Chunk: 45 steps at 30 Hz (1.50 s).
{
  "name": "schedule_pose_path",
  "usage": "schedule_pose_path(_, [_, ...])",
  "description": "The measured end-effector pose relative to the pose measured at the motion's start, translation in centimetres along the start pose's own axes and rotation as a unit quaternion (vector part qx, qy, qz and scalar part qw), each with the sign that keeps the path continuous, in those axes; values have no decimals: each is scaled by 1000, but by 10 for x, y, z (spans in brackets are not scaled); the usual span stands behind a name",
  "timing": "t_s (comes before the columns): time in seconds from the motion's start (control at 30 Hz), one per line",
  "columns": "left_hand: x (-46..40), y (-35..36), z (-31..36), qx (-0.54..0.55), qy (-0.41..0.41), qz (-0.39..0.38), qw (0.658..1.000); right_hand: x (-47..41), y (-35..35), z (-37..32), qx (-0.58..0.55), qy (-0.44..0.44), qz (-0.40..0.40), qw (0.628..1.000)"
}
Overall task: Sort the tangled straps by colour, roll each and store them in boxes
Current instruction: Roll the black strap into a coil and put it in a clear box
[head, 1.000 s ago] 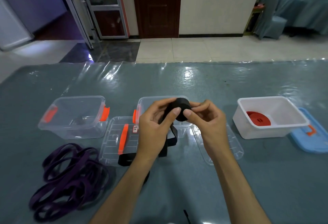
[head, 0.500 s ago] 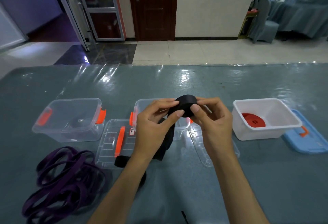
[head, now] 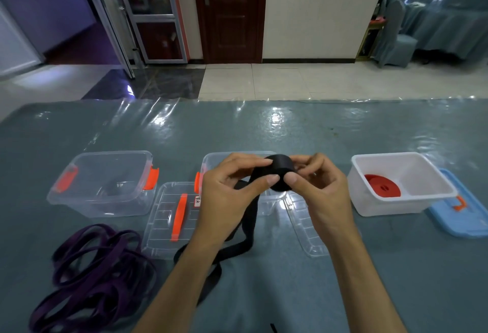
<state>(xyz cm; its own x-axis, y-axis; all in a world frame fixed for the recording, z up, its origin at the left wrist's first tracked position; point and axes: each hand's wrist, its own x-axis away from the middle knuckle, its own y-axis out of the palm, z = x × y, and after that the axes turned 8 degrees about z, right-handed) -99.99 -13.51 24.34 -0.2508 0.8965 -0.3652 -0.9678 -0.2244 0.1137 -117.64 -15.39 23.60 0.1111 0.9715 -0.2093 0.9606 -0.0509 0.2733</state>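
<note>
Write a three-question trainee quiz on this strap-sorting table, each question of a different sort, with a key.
1. True or false: the white box already holds a rolled red strap.
2. Multiple choice: the purple strap is A) rolled in a box, B) a loose tangle on the table, C) in the left hand.
3. Fill in: both hands, left and right hand, have a grip on the ____ strap roll, its tail hanging to the table.

Key: 1 true; 2 B; 3 black.
</note>
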Motion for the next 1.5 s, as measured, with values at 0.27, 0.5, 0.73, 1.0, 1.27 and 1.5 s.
schedule_pose_path(0.27, [-4,5,-6,-27,4,0,1000,-1,11,9,-46,-4,47,998])
schedule_pose_path(0.5, [-7,5,-1,-48,-32,-2,998,-17,3,3,-8,-13,18,1000])
schedule_pose_path(0.73, [-22,0,0,-40,-38,-18,998,-20,2,10,-22,17,-16,999])
schedule_pose_path(1.0, [-21,10,-8,-46,-17,-30,998,-21,9,11,-34,17,15,999])
schedule_pose_path(1.27, [-21,15,-8,-44,26,-4,999,-27,3,4,-49,-16,49,997])
schedule_pose_path(1.5, [-20,16,-15,-66,-3,14,998,-30,-11,9,-13,0,27,1000])
